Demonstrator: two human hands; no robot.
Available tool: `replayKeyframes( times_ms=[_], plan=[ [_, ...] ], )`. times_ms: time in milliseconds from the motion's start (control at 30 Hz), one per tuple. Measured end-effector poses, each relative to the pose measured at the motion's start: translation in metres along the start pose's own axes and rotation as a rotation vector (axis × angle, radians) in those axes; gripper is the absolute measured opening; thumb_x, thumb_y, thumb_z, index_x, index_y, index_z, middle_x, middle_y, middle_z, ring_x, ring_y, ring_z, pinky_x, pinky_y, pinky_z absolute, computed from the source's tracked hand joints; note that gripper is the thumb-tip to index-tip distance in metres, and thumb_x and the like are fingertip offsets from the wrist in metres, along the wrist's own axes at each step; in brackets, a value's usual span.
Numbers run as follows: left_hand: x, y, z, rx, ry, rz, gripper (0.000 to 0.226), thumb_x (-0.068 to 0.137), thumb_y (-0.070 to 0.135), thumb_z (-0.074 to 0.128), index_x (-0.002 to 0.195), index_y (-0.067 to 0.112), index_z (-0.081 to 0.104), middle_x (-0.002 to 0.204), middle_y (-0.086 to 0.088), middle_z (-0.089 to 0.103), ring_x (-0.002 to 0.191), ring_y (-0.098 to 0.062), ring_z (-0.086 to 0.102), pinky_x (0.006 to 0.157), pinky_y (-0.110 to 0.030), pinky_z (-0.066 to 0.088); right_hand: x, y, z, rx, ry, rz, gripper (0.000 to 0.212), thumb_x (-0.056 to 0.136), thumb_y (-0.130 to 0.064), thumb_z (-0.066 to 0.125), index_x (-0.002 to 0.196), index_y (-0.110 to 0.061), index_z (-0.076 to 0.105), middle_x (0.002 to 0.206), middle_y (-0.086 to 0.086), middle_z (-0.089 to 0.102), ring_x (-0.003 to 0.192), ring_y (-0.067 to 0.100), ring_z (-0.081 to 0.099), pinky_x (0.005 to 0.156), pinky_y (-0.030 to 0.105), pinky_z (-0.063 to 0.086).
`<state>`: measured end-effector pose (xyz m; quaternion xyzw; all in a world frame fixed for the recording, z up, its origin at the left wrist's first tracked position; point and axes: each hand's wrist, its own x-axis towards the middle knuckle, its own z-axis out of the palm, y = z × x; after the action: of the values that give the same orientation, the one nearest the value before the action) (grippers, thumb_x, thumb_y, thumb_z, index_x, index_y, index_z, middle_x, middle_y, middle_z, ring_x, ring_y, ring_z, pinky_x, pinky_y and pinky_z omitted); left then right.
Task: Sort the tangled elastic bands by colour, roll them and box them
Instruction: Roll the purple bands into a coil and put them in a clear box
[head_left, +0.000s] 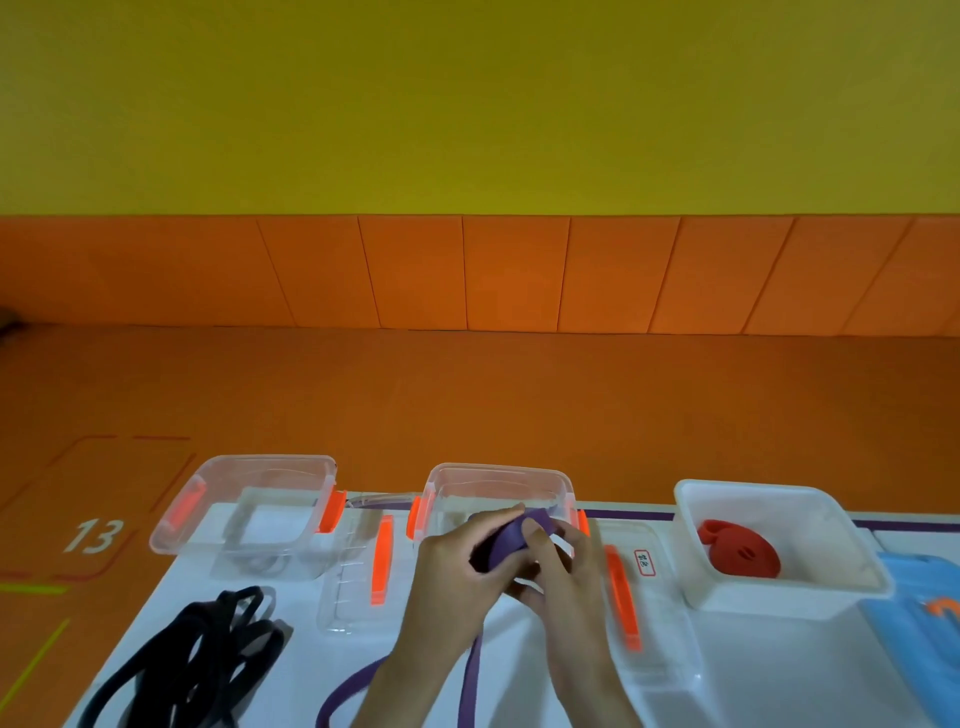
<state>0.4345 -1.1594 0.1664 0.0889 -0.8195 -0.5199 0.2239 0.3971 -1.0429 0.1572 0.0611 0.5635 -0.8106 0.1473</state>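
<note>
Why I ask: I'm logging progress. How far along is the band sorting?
Done: the red band lies rolled in the white box. In hand: the left hand and right hand roll the purple band, its tail trailing on the table. Left: the black bands lie loose, unrolled, beside the left clear box.

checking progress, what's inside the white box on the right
A rolled red band lies inside the white box. Its near wall hides part of the floor.

wall (467, 104): yellow | lower panels (519, 270): orange, seamed | floor (467, 395): orange, marked 13 | table (727, 675): white, purple border
</note>
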Motion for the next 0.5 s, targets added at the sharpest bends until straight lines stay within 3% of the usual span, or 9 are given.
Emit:
replayKeyframes(
  times_ms=[100, 200, 267, 367, 500],
  plan=[
    [0.001, 0.002, 0.0, 0.05, 0.017, 0.05, 0.036, 0.089, 0.016, 0.085, 0.118, 0.036, 0.08, 0.103, 0.026, 0.078, 0.098, -0.003, 0.076, 0.08, -0.014, 0.057, -0.002, -0.002, 0.001, -0.044, -0.057, -0.035, 0.025, 0.1, -0.025, 0.073, 0.12, -0.024, 0.058, 0.097, -0.007, 0.081, 0.092, 0.019, 0.08, 0.071, 0.03, 0.065],
    [0.003, 0.005, 0.0, 0.058, 0.038, 0.087, 0.035, 0.089, 0.02, 0.087, 0.121, 0.031, 0.08, 0.102, 0.025, 0.079, 0.094, -0.006, 0.076, 0.08, -0.016, 0.058, -0.004, -0.009, 0.006, -0.129, -0.082, -0.144, 0.047, 0.082, -0.026, 0.085, 0.12, -0.03, 0.057, 0.1, -0.02, 0.076, 0.095, 0.002, 0.075, 0.074, 0.018, 0.06],
    [0.002, 0.007, -0.001, 0.062, 0.047, 0.103, 0.037, 0.089, 0.022, 0.087, 0.124, 0.029, 0.078, 0.105, 0.025, 0.078, 0.095, -0.005, 0.075, 0.08, -0.014, 0.056, -0.003, -0.011, 0.005, -0.15, -0.047, -0.177, 0.057, 0.07, -0.031, 0.084, 0.12, -0.031, 0.055, 0.1, -0.009, 0.078, 0.092, 0.008, 0.077, 0.073, 0.021, 0.06],
    [-0.001, 0.004, -0.004, 0.08, 0.05, 0.111, 0.039, 0.091, 0.024, 0.085, 0.128, 0.03, 0.077, 0.113, 0.028, 0.076, 0.102, 0.0, 0.074, 0.085, -0.012, 0.056, 0.001, -0.013, 0.001, -0.061, -0.01, -0.153, 0.056, 0.073, -0.033, 0.085, 0.12, -0.027, 0.055, 0.092, 0.007, 0.079, 0.087, 0.024, 0.079, 0.072, 0.03, 0.063],
    [-0.002, 0.001, -0.006, 0.112, 0.041, 0.088, 0.036, 0.091, 0.025, 0.085, 0.125, 0.034, 0.078, 0.107, 0.029, 0.077, 0.097, 0.0, 0.075, 0.083, -0.017, 0.06, 0.002, -0.012, -0.001, -0.082, -0.023, -0.111, 0.041, 0.085, -0.027, 0.089, 0.114, -0.02, 0.061, 0.094, 0.001, 0.08, 0.088, 0.019, 0.08, 0.072, 0.029, 0.064]
  ],
)
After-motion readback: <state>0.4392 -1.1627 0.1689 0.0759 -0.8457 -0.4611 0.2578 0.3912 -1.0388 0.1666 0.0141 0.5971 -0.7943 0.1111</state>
